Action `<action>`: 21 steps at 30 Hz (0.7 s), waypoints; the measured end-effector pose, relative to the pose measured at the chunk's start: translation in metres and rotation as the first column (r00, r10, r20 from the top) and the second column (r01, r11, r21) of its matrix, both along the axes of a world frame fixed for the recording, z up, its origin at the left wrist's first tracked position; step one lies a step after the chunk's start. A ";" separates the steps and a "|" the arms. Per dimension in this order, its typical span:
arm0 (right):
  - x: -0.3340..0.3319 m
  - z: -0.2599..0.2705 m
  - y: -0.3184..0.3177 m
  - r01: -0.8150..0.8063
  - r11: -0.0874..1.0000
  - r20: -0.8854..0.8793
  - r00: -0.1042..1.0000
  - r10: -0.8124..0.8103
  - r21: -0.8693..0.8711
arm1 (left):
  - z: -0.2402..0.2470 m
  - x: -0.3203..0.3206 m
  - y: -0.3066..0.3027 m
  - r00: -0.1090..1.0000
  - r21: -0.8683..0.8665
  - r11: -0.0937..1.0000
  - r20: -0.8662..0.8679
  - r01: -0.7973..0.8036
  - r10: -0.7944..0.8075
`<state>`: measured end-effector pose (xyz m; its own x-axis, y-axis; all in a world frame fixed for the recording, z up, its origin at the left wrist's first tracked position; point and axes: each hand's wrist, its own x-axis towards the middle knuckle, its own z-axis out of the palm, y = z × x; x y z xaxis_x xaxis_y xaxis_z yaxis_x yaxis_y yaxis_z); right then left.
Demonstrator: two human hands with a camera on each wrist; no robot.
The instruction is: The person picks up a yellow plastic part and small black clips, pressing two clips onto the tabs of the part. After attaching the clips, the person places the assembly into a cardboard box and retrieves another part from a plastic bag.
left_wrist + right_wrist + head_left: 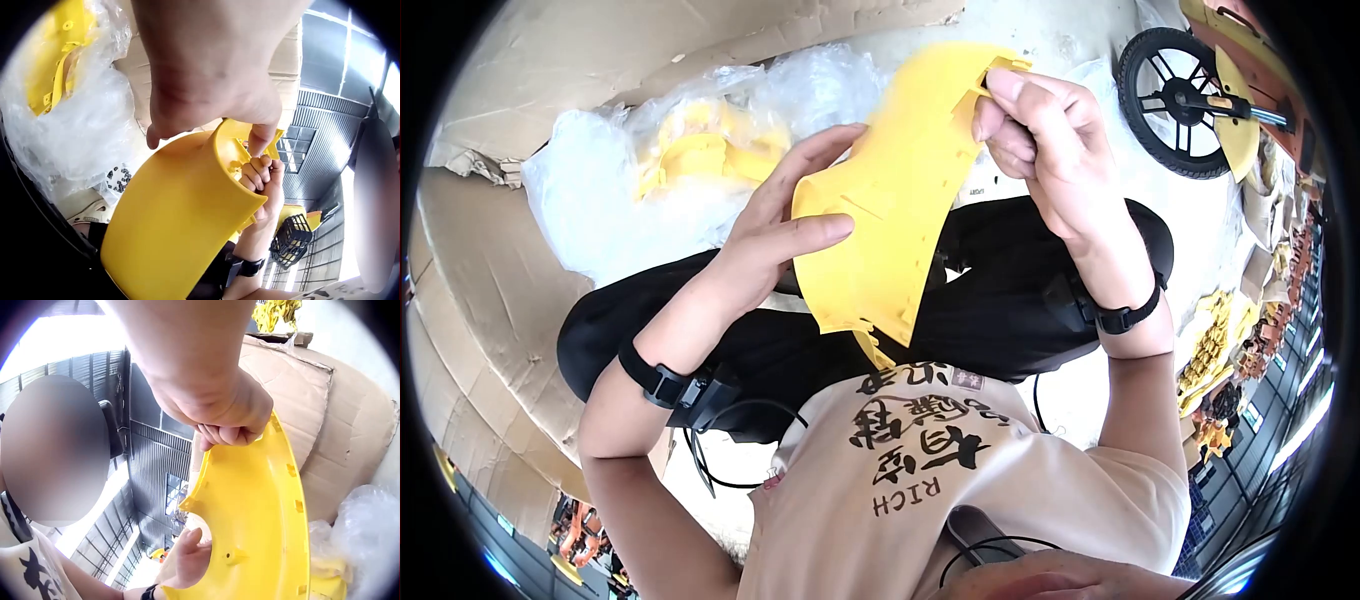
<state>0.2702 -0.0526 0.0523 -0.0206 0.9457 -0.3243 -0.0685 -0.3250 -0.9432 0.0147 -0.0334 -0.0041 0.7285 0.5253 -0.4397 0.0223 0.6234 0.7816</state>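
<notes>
A curved yellow plastic cover (890, 215) is held up over the lap, its long side slanting from upper right to lower left. My left hand (765, 235) grips its left edge, the thumb lying over the near face and the fingers behind. At the top right corner my right hand (1055, 145) pinches the rim with curled fingers. The left wrist view shows the smooth outer side of the cover (169, 206). Its hollow inner side (262, 512), with small tabs along the edge and a screw post, faces the right wrist view.
More yellow plastic parts (695, 150) lie in clear plastic bags (580, 190) on the floor at the left. Cardboard (490, 290) spreads along the left side. A black spoked wheel (1175, 100) stands at the upper right. Yellow pieces (1208, 345) are heaped at the far right.
</notes>
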 end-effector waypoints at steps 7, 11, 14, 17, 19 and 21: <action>0.001 0.014 -0.002 -0.035 0.996 -0.079 0.996 0.042 0.087 | -0.011 0.000 0.008 0.998 0.349 0.936 0.022 0.044 -0.055; 0.003 0.008 -0.003 -0.088 0.985 -0.053 0.994 0.097 0.150 | -0.001 0.003 0.005 0.998 0.287 0.958 0.061 0.011 -0.030; 0.006 0.007 -0.001 -0.151 0.969 -0.090 0.981 0.171 0.195 | -0.001 0.003 0.005 0.995 0.224 0.974 0.098 -0.013 -0.009; 0.009 0.003 -0.001 -0.138 0.978 -0.209 0.963 0.169 0.155 | -0.007 0.003 -0.002 0.995 0.380 0.924 0.098 -0.041 0.003; 0.009 0.000 0.000 -0.151 0.986 -0.261 0.951 0.164 0.071 | -0.007 0.003 -0.003 0.999 0.501 0.865 -0.046 0.021 0.002; 0.006 -0.006 0.001 -0.122 0.992 -0.333 0.935 0.125 0.031 | 0.004 0.003 0.002 0.999 0.403 0.914 -0.017 -0.038 0.049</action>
<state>0.2761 -0.0517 0.0462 -0.2427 0.9319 -0.2696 -0.3399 -0.3420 -0.8761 0.0173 -0.0315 0.0002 0.6921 0.6927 -0.2026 0.0258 0.2568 0.9661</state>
